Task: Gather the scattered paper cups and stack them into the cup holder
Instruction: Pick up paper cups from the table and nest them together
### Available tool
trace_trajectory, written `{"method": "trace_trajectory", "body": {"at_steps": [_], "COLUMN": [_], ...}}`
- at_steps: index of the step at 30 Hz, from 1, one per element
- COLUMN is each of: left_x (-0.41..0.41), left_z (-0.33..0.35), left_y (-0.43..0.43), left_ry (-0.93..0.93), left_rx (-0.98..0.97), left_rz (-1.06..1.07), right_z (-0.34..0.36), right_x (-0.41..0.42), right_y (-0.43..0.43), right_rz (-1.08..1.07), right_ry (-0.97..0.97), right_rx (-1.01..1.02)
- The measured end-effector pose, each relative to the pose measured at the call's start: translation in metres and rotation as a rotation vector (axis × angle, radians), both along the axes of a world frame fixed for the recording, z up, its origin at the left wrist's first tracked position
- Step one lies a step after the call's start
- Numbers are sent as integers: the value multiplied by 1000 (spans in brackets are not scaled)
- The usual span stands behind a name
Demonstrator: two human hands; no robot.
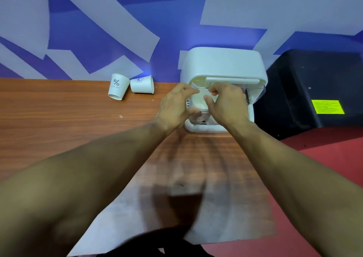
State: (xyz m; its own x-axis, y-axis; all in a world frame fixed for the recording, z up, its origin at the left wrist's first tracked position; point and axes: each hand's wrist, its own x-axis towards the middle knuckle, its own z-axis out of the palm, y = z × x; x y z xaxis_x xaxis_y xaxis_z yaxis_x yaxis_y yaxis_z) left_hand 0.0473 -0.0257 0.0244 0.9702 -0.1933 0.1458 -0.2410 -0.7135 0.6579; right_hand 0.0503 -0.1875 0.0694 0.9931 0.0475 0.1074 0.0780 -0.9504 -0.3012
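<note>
Both my hands are at the open front of the cup holder [225,64], on the stack of cups [198,104] sitting in it. My left hand [174,104] curls round the stack's side. My right hand [228,104] pinches the top rim between thumb and fingers. I judge I'm seating this stack, so part of the job looks done. Two cups remain on the table [59,119], left of the holder by the wall: the percent-sign cup [117,87] and the second cup [142,85] just beside it, both mouth toward me.
</note>
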Motion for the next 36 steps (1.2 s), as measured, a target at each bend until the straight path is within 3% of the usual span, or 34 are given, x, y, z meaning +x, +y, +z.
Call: {"method": "trace_trajectory", "body": {"at_steps": [7, 17, 27, 36], "left_x": [6, 20, 77, 117], "left_z": [6, -9, -54, -95], "left_y": [79, 209, 233, 235], "left_ry": [-8, 277, 314, 415], "left_rx": [-24, 117, 126, 193], "left_rz": [189, 435, 380, 289], "right_z": [2, -45, -90, -123], "right_x": [17, 48, 86, 110], "right_y": [93, 198, 223, 218], "right_rz": [194, 175, 22, -145], "right_ry": [15, 228, 371, 543], "right_rx": [121, 155, 175, 390]}}
